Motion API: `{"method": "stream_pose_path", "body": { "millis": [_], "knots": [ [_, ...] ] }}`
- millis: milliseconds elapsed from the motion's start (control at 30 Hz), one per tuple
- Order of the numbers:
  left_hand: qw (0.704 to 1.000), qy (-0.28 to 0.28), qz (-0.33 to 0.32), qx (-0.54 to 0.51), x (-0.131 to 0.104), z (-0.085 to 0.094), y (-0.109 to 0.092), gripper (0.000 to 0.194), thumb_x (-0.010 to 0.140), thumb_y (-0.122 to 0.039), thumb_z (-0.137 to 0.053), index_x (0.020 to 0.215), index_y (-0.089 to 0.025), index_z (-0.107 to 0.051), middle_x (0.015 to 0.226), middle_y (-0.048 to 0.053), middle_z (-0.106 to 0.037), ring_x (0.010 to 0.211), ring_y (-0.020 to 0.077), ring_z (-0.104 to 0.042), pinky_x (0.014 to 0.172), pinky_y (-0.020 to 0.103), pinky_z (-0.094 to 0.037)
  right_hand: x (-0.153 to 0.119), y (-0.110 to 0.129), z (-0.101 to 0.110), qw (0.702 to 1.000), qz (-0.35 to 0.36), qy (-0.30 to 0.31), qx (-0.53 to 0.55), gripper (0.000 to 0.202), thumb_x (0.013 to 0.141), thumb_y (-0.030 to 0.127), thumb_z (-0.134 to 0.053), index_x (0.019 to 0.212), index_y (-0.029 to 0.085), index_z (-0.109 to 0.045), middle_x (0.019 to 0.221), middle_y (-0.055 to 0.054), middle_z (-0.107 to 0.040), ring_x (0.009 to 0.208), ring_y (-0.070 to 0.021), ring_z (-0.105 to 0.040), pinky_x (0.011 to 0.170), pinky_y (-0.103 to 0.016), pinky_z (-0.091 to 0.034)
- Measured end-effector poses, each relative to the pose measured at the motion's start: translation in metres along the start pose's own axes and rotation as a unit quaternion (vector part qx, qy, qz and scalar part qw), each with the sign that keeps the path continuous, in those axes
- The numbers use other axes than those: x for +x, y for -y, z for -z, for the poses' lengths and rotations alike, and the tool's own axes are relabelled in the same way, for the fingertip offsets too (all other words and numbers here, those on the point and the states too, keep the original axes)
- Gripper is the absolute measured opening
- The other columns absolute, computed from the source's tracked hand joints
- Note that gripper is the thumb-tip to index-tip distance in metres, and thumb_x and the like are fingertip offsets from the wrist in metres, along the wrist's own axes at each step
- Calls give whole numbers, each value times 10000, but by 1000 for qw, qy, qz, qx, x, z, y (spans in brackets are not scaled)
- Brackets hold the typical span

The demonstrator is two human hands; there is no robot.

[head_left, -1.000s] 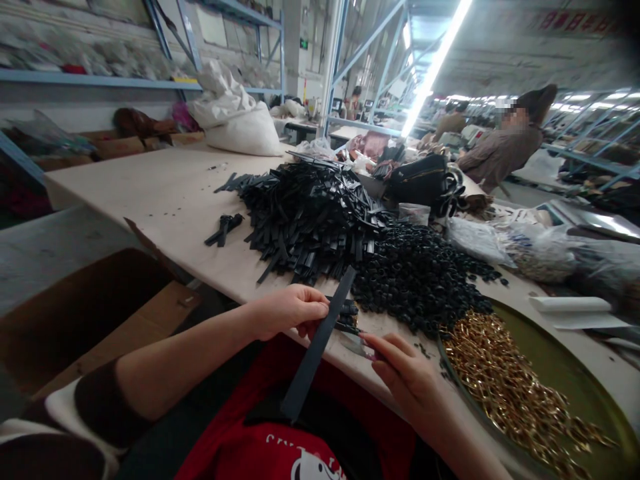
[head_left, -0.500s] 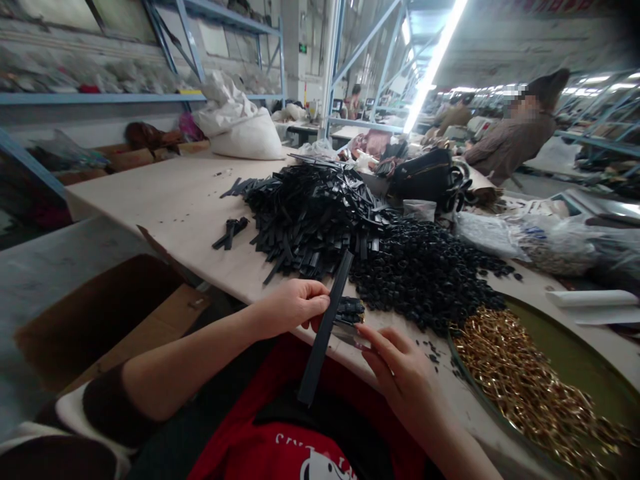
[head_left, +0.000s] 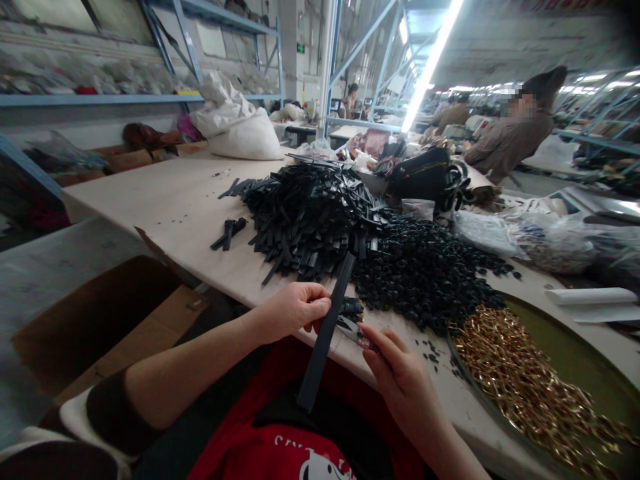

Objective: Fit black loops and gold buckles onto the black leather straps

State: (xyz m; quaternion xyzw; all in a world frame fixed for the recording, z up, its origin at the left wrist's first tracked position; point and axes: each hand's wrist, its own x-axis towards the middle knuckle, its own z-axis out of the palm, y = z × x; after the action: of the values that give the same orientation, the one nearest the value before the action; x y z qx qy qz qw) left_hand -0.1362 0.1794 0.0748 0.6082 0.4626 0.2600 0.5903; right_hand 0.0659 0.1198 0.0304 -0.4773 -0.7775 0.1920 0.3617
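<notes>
In the head view, the left hand (head_left: 293, 311) pinches a long black strip (head_left: 327, 337), seemingly whole; the right hand (head_left: 401, 367) grips a small cutting tool (head_left: 351, 327) just beside it. This piece looks unfinished. Beyond the left hand, a big heap of strips (head_left: 310, 220) apparently remains.

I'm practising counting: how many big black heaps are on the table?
2: the strip heap in the middle, and the heap of small pieces to its right. None looks hidden.

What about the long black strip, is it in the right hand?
No, the left hand grips the strip, while the right hand holds a small pointed metal tool.
</notes>
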Motion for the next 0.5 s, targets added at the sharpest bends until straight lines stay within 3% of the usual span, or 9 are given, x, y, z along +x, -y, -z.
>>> {"method": "stream_pose_path", "body": {
  "millis": [200,500],
  "knots": [
    [1000,-15,4,18,0,-1,-2,201,792,-303,-464,821,-135,-571,623,-12,-575,527,83,-524,475,176,-398,0,-1,3,992,42,-27,-113,305,853,235,-434,1127,213,-564,814,-60,-608,693,-171,-584,599,-276,-481],
    [999,-26,-7,26,1,-1,2,210,802,-309,-456,815,-133,-570,628,-9,-578,535,84,-527,475,175,-395,0,-2,3,985,65,-21,-161,308,859,243,-428,1124,180,-571,794,-71,-611,675,-178,-582,586,-282,-474]
  ]
}}
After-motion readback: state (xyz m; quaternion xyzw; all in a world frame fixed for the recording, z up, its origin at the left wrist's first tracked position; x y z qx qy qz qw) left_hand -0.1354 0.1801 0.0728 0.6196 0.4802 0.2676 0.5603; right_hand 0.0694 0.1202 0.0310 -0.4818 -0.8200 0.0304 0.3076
